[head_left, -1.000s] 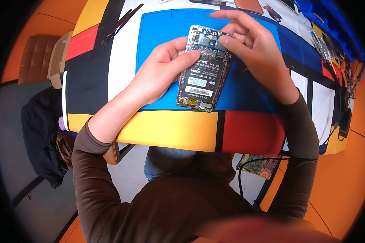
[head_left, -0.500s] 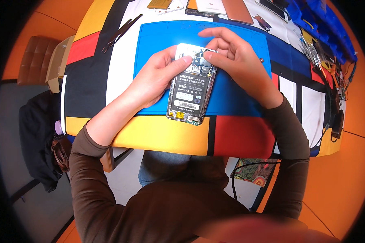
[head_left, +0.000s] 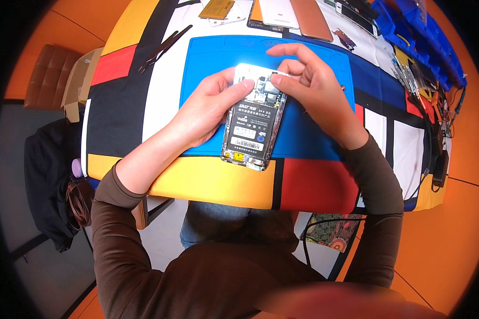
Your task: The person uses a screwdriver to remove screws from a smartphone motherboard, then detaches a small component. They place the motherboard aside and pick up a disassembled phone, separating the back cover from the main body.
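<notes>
An opened smartphone [head_left: 226, 141], its back cover off, is held over the blue work mat [head_left: 202, 56]. A black printed battery [head_left: 253, 118] fills its lower part, with the bare circuit board [head_left: 262, 91] above it. My left hand [head_left: 207, 103] grips the phone's upper left side, thumb pressed on the face and fingers underneath. At the upper right, the thumb of my right hand [head_left: 315, 80] rests on the board near a metal shield. Its index finger is raised and curved; the other fingers bend by the phone's edge, their tips partly hidden.
Dark tweezers [head_left: 167, 48] lie left of the mat. Across the back are a gold battery [head_left: 216, 8], a white phone panel [head_left: 278, 11], a copper-coloured back cover [head_left: 314, 20] and another phone [head_left: 356, 21]. Screwdrivers [head_left: 410, 74] and blue bins [head_left: 418, 45] stand at the right.
The whole view has shifted slightly, so phone, mat and table appear a little lower. My hands keep nearly the same grip; my right thumb stays at the board's upper right.
</notes>
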Available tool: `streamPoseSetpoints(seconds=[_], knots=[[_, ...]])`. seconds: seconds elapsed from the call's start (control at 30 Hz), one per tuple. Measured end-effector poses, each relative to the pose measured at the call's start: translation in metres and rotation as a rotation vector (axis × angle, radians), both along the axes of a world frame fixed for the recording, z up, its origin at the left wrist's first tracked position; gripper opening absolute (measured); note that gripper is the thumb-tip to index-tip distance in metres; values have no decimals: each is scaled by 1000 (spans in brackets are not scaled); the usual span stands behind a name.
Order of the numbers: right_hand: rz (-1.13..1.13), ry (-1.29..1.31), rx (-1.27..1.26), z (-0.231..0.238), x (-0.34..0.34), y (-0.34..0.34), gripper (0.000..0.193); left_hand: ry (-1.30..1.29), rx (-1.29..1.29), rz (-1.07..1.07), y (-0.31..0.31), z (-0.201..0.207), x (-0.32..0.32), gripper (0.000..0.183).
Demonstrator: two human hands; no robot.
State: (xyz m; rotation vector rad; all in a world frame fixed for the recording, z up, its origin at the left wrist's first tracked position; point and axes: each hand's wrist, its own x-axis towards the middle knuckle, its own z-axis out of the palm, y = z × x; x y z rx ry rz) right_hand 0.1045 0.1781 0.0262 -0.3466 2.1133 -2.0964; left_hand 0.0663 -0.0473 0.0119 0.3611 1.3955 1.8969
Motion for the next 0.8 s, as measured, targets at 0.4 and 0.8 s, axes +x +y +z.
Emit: streamPoseSetpoints(seconds=[0.4, 0.8], knots=[[-35, -17, -27, -1, 0, -4, 35, 26, 12, 17, -1, -5, -2, 38], [-34, -48, -6, -2, 2, -5, 38, 52, 20, 17, -1, -7, -3, 36]])
